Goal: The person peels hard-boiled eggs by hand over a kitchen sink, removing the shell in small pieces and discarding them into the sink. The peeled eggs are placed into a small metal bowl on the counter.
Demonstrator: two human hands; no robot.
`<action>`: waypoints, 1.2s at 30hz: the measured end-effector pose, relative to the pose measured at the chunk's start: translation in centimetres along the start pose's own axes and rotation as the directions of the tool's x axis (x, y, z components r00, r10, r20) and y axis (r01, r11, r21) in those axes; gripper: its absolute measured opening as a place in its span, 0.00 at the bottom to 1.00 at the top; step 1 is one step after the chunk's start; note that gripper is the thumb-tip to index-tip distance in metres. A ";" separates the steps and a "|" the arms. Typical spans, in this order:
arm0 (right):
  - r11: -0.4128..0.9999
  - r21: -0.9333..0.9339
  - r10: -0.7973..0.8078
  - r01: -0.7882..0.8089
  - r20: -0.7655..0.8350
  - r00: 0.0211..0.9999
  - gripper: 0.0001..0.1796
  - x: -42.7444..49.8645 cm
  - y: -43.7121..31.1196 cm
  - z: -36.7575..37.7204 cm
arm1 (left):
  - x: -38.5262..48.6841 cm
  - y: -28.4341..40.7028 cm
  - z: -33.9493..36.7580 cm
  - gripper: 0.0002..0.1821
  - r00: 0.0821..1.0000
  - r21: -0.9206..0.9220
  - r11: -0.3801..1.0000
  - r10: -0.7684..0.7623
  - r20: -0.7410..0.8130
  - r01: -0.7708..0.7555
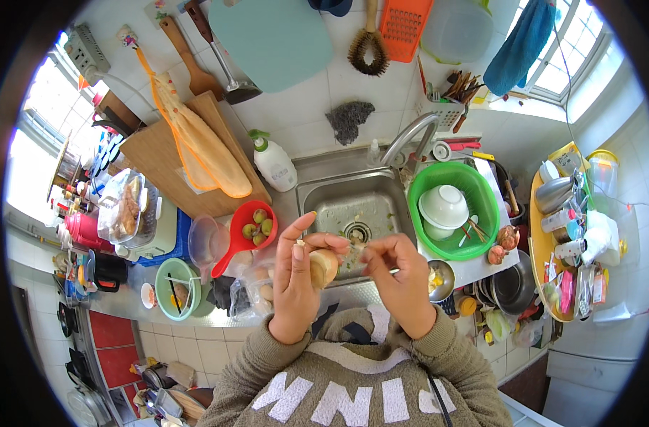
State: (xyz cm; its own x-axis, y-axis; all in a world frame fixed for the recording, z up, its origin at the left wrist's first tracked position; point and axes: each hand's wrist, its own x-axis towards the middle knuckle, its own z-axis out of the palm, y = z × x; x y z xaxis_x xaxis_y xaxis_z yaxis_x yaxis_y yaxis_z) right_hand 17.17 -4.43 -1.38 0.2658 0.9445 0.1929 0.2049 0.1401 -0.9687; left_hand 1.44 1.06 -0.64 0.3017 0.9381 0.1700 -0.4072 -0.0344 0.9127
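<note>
My left hand (298, 283) holds a rounded, pale yellow piece of food (323, 268) above the sink's front edge. Its exact kind is unclear. A small pale crumb (300, 243) clings near the fingers. Close by on the right, my right hand (396, 277) has its thumb and fingertips pinched together. A blurred, whitish bit shows by those fingertips; whether they grip it is unclear. Beneath both hands lies the steel sink (324, 202), with pale scraps around its drain (358, 232). A small metal bowl (446, 291) with yellow and white contents sits just past my right wrist.
Right of the sink, a green basin (418, 213) holds white bowls, near onions (508, 237). To the left are a red strainer (232, 227) with green fruit, a plastic bag (244, 291) and a pale green bowl (161, 307). A soap bottle (275, 168) and the faucet (410, 136) stand behind.
</note>
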 end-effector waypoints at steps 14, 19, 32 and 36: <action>0.689 0.554 0.294 -0.466 0.375 0.879 0.09 0.6 -3.7 0.7 | 0.4 0.4 0.6 0.28 0.960 0.166 0.962 0.182 0.212 -0.219; 0.693 0.584 0.265 -0.423 0.338 0.903 0.08 0.3 -3.5 1.1 | 0.4 0.2 0.5 0.29 0.957 0.222 0.942 0.205 0.207 -0.250; 0.615 0.620 0.309 -0.488 0.379 0.872 0.04 0.0 -3.3 0.4 | 0.3 -0.1 0.3 0.27 0.954 0.252 0.928 0.228 0.195 -0.273; 0.651 0.558 0.318 -0.515 0.415 0.852 0.04 -0.1 -2.8 0.2 | 0.3 0.0 0.1 0.26 0.930 0.291 0.893 0.282 0.234 -0.344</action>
State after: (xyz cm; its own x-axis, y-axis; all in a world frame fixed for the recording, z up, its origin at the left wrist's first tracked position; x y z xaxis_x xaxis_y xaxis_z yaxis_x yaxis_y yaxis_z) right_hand 16.40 -4.87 1.32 -0.0987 0.9729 -0.2089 -0.5285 -0.2291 -0.8174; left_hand 1.63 1.34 -0.53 0.3671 0.7827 0.5027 -0.2165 -0.4536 0.8645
